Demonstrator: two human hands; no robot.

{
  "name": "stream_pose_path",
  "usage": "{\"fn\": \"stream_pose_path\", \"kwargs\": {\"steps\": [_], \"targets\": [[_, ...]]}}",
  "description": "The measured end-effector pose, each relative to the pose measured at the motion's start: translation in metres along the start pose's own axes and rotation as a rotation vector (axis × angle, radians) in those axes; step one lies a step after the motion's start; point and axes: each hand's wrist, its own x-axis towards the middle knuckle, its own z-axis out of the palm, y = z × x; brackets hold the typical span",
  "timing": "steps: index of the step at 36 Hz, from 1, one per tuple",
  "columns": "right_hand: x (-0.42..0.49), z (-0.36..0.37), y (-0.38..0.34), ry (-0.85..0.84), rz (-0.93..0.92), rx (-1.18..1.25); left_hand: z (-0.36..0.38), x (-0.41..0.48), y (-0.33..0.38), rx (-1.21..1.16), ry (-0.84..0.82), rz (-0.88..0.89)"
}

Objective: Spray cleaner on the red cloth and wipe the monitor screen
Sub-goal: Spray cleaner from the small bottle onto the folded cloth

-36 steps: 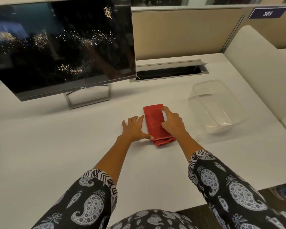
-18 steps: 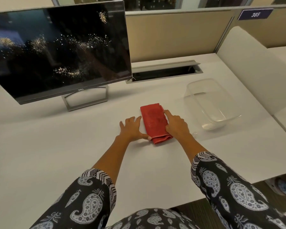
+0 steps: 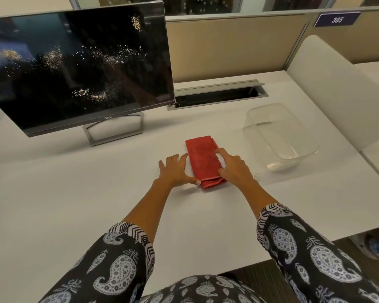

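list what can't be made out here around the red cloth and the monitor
Head view only.
- Red cloth: right edge, and whether fingers grip or just press it, hidden by the right hand.
- Monitor: left side cut off by the frame edge; screen specks could be droplets, dust or reflections.
- Cleaner bottle: none in view.
- Small clear item beside the clear container: too small to identify.

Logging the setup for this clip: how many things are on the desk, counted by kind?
Monitor: 1
Red cloth: 1
Clear container: 1
Total: 3
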Motion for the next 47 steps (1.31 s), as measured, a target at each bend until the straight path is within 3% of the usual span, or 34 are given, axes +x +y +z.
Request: {"fn": "stream_pose_path", "kwargs": {"steps": [27,40,47], "targets": [[0.013,-0.001,-0.015,0.042,0.0,0.006,0.0,-0.008,0.001,0.023,0.018,-0.039],[0.034,-0.003,-0.015,0.026,0.018,-0.271,-0.003,-0.012,0.002,0.011,0.021,-0.062],[0.042,-0.005,-0.011,0.122,-0.041,-0.343,-0.002,-0.011,0.005,0.005,0.014,-0.07]]}}
